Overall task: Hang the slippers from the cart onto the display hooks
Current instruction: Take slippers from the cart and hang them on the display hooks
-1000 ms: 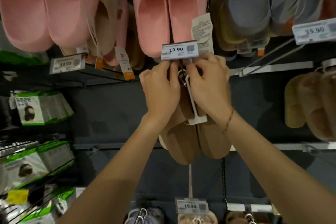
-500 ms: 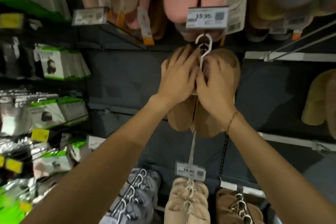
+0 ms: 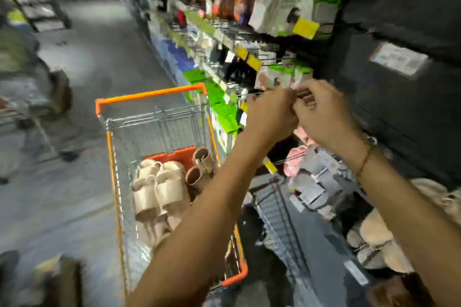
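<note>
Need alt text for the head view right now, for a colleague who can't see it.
Both hands, left hand and right hand, meet raised beside the dark display, holding no slipper. Below, the orange-rimmed cart holds cream slippers and a tan pair.

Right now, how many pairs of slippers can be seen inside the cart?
2 pairs: a cream pair lying in the middle of the cart, and a brown pair just right of it. The left forearm may hide more.
</note>
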